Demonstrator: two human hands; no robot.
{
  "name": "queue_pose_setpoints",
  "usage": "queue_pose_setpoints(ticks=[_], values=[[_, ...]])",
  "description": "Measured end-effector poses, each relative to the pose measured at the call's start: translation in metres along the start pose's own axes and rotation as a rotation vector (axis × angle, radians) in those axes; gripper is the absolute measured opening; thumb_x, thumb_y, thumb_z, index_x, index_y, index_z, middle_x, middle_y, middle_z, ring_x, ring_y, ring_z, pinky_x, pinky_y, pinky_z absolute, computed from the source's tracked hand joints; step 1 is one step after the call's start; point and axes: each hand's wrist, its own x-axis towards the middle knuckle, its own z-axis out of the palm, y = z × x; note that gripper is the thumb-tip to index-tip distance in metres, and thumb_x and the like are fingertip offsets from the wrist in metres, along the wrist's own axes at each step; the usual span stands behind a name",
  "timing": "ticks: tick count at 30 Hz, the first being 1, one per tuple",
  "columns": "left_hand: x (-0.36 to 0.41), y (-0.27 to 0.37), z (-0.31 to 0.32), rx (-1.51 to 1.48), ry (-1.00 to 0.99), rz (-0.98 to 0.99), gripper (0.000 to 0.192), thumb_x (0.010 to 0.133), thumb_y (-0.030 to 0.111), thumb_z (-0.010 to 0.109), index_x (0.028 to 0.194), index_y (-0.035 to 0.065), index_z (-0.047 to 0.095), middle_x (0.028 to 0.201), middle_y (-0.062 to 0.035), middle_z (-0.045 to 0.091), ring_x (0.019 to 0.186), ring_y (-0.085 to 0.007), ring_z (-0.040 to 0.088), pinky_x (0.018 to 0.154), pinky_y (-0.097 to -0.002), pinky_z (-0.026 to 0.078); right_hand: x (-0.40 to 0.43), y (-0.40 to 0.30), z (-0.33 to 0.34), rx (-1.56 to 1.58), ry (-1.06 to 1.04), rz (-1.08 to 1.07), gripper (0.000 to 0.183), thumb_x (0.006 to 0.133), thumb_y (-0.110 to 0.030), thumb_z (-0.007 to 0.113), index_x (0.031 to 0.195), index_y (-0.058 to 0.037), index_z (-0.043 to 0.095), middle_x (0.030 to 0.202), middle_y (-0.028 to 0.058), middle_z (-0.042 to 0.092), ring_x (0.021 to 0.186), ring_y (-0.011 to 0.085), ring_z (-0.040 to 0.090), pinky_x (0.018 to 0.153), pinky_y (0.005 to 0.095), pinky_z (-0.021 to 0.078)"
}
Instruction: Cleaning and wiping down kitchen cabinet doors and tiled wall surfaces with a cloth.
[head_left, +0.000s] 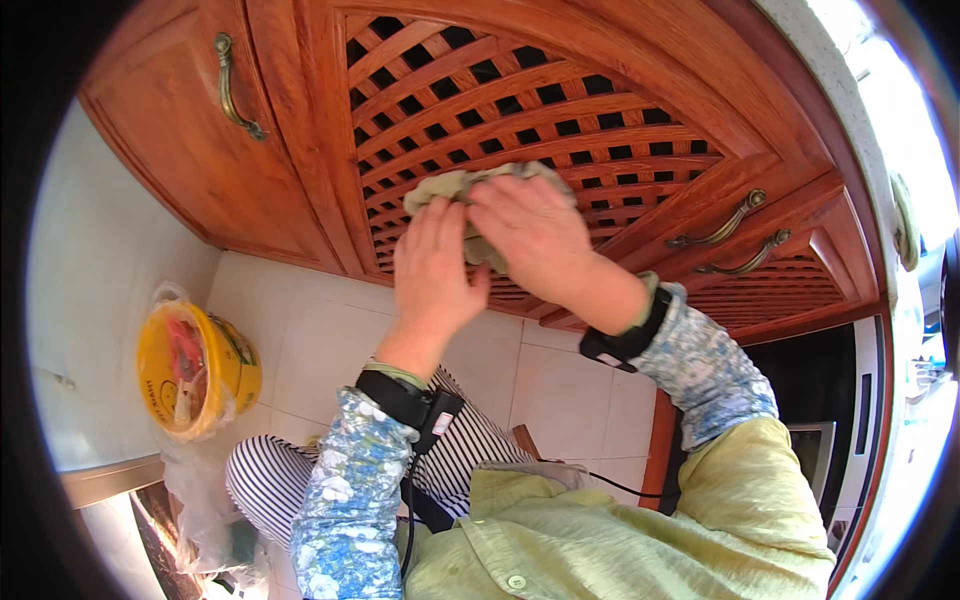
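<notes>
A crumpled greyish-beige cloth (442, 186) lies against the wooden lattice panel (480, 97) of a reddish-brown cabinet door. My right hand (532, 232) presses the cloth to the lattice, its fingers stretched across the upper part. Beside it, my left hand (435, 262) has its fingers over the cloth's left part, with the thumb held apart. Part of the cloth is hidden beneath both hands. Black straps with small devices circle my wrists, over blue floral sleeve covers.
Bronze-coloured handles stick out from the left door (236, 90), lattice door (720, 221) and right door (750, 255). A yellow bucket (247, 375) lined with a plastic bag stands on the tiled floor (562, 382) at left. A pale countertop edge (832, 82) borders the right; another cloth (905, 221) hangs there.
</notes>
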Motion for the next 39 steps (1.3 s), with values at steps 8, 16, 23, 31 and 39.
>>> queue_pose_setpoints(ticks=[8, 16, 23, 31, 39], values=[[-0.014, -0.039, 0.002, -0.07, -0.011, -0.098, 0.064, 0.06, 0.01, 0.066, 0.12, 0.0005, 0.042, 0.124, -0.0217, 0.042, 0.116, -0.0371, 0.04, 0.094, -0.0447, 0.036, 0.016, -0.013, 0.026, 0.035, -0.132, -0.135, 0.028, 0.07, -0.015, 0.054, 0.096, -0.0085, 0.059, 0.11, 0.0005, 0.055, 0.107, 0.0182, 0.047, 0.089, 0.0337, 0.036], [0.02, 0.079, -0.005, -0.287, 0.04, 0.22, 0.064, 0.058, 0.008, 0.067, 0.118, -0.0006, 0.045, 0.121, -0.0201, 0.044, 0.111, -0.0375, 0.043, 0.09, -0.0436, 0.038, -0.012, 0.042, -0.102, -0.178, -0.051, 0.01, 0.023, 0.065, -0.007, 0.056, 0.086, -0.0112, 0.064, 0.097, 0.0016, 0.06, 0.096, 0.0211, 0.054, 0.081, 0.0365, 0.0394], [0.023, 0.1, 0.024, -0.204, 0.156, 0.338, 0.067, 0.058, 0.008, 0.067, 0.121, 0.0009, 0.045, 0.119, -0.0114, 0.046, 0.107, -0.0291, 0.044, 0.085, -0.0418, 0.037, -0.032, 0.039, -0.127, -0.344, -0.126, 0.084, 0.028, 0.064, -0.002, 0.056, 0.091, -0.0056, 0.063, 0.096, 0.0075, 0.059, 0.095, 0.0255, 0.054, 0.077, 0.037, 0.04], [-0.011, 0.022, 0.03, -0.062, 0.041, 0.133, 0.063, 0.061, 0.01, 0.065, 0.12, 0.0031, 0.045, 0.122, -0.0125, 0.044, 0.112, -0.0293, 0.042, 0.089, -0.0483, 0.034, -0.03, 0.013, -0.031, -0.14, -0.119, -0.002, 0.03, 0.066, -0.009, 0.053, 0.094, -0.004, 0.063, 0.102, 0.0073, 0.059, 0.099, 0.0233, 0.053, 0.075, 0.036, 0.0408], [-0.047, -0.086, 0.03, 0.016, -0.087, -0.216, 0.067, 0.061, 0.008, 0.064, 0.123, 0.0019, 0.039, 0.128, -0.0166, 0.041, 0.118, -0.0316, 0.04, 0.093, -0.0518, 0.031, -0.008, -0.047, 0.099, 0.047, -0.165, -0.116, 0.036, 0.068, -0.019, 0.054, 0.101, -0.0058, 0.059, 0.115, 0.0065, 0.053, 0.108, 0.0207, 0.048, 0.087, 0.0354, 0.0372]])
